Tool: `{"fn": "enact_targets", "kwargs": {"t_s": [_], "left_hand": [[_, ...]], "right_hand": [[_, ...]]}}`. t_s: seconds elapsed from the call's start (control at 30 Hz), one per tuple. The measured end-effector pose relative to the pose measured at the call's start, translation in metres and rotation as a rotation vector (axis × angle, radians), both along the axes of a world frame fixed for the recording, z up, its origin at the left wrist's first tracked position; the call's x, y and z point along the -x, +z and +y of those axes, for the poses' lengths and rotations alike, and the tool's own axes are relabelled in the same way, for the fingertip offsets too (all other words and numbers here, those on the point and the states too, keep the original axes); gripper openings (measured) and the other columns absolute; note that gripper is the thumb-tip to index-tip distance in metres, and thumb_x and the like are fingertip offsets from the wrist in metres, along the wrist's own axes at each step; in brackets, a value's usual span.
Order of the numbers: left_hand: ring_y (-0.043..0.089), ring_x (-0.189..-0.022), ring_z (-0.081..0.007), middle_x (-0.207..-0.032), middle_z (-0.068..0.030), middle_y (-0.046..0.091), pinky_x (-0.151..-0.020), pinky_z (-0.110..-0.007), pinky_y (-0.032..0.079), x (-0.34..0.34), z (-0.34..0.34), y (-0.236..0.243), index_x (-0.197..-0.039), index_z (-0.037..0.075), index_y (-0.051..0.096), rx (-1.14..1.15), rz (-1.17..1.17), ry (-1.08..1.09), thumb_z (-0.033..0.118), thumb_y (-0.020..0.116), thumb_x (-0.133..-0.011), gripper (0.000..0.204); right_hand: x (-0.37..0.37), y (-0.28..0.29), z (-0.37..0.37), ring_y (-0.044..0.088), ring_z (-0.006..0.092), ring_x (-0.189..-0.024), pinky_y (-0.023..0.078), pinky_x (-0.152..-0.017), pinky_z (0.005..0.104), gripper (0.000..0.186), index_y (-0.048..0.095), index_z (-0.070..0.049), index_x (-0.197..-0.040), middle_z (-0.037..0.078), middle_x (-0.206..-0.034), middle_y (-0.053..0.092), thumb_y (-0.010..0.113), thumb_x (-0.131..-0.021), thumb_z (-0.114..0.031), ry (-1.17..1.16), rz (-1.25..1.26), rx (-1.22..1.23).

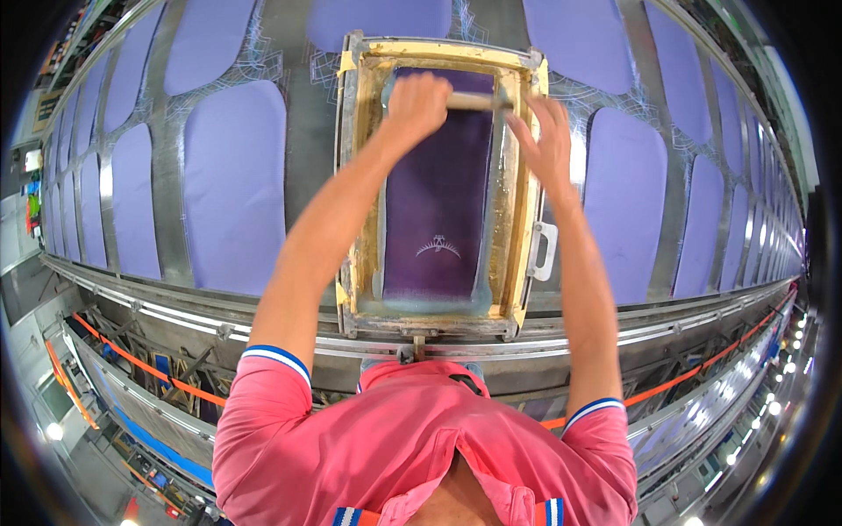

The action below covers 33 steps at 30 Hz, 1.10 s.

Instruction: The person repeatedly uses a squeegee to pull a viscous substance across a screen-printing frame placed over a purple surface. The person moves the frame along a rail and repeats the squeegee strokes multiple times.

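A screen-printing frame with yellowed, taped edges lies flat in front of me. Its dark purple mesh carries a small pale arched design near the close end. Toward the far end, my left hand is closed around the left part of a light-coloured squeegee, which lies crosswise over the mesh. My right hand is slightly blurred beside the squeegee's right end, over the frame's right side. Its thumb and fingers are apart, and nothing shows in its grasp. The squeegee's lower edge is hard to make out.
Purple fabric pieces lie in rows along the long grey table, on both sides of the frame. A white handle sticks out from the frame's right side. Metal rails run along the table's near edge, with an orange strip below.
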<state>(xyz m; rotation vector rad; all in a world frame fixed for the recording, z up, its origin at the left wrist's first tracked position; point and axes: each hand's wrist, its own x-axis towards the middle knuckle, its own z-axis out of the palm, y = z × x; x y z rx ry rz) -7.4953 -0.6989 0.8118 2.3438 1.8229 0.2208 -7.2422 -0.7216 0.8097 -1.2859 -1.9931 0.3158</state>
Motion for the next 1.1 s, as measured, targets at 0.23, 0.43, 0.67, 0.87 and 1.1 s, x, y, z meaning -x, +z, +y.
{"fn": "enact_targets", "kwargs": {"t_s": [0.23, 0.43, 0.67, 0.87, 1.1], "left_hand": [[0.073, -0.088, -0.0406, -0.093, -0.0207, 0.075, -0.077, -0.05, 0.058, 0.016, 0.126, 0.023, -0.098, 0.008, 0.079, 0.256, 0.106, -0.037, 0.011, 0.063, -0.079, 0.025], [0.072, -0.082, -0.039, -0.085, -0.0188, 0.074, -0.072, -0.05, 0.057, 0.013, 0.051, 0.002, -0.091, 0.013, 0.079, 0.106, 0.123, -0.047, 0.01, 0.063, -0.077, 0.021], [0.072, -0.078, -0.0365, -0.084, -0.0143, 0.074, -0.067, -0.048, 0.056, -0.014, -0.177, 0.014, -0.084, 0.012, 0.076, 0.178, -0.042, -0.038, 0.005, 0.062, -0.077, 0.018], [0.072, -0.08, -0.0343, -0.082, -0.0138, 0.072, -0.068, -0.046, 0.057, -0.033, -0.345, 0.019, -0.08, 0.01, 0.073, 0.188, -0.199, 0.002, 0.003, 0.065, -0.075, 0.011], [0.072, -0.081, -0.036, -0.082, -0.014, 0.074, -0.072, -0.049, 0.057, -0.021, -0.246, 0.026, -0.096, 0.025, 0.082, 0.336, -0.016, 0.017, 0.007, 0.065, -0.076, 0.032]], "right_hand": [[0.075, 0.024, 0.168, 0.069, 0.0384, -0.097, 0.055, -0.084, 0.049, 0.026, 0.074, -0.006, -0.099, 0.017, -0.103, 0.074, 0.068, -0.077, -0.019, 0.297, -0.6, 0.368], [0.083, 0.001, 0.099, 0.072, 0.0384, -0.088, 0.058, -0.077, 0.0482, 0.02, 0.075, -0.007, -0.09, 0.017, -0.095, 0.075, 0.062, -0.076, -0.01, 0.238, -0.657, 0.357], [0.054, 0.005, -0.129, 0.07, 0.0348, -0.084, 0.057, -0.079, 0.046, 0.009, 0.069, -0.005, -0.083, 0.015, -0.086, 0.068, 0.064, -0.075, -0.005, 0.303, -0.481, 0.342], [0.036, 0.007, -0.296, 0.069, 0.034, -0.084, 0.056, -0.086, 0.0479, 0.009, 0.067, -0.004, -0.082, 0.014, -0.084, 0.066, 0.065, -0.073, -0.005, 0.341, -0.341, 0.383], [0.044, 0.013, -0.2, 0.073, 0.0351, -0.082, 0.059, -0.071, 0.0468, 0.014, 0.075, -0.006, -0.085, 0.015, -0.086, 0.071, 0.063, -0.077, -0.008, 0.303, -0.475, 0.507]]}}
